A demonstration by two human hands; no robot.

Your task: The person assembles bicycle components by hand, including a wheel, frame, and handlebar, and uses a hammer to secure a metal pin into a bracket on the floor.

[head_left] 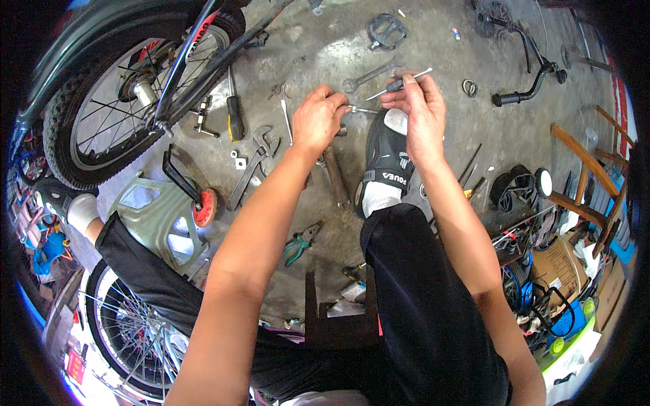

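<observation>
My left hand is closed, its fingertips pinched at the end of a slim silver metal piece, whose kind I cannot make out. My right hand grips a thin rod-like tool with a dark middle and a pale tip, held at a slant above my right shoe. An open-ended wrench lies on the floor just beyond both hands. Below my left hand is a tool with a worn brown handle, its upper end partly hidden. A thin screwdriver lies left of that hand.
A bicycle wheel and frame stand at left. An adjustable wrench, a yellow-black screwdriver, green-handled pliers and a pedal lie around. A green plastic stool is near my left leg; handlebars lie far right.
</observation>
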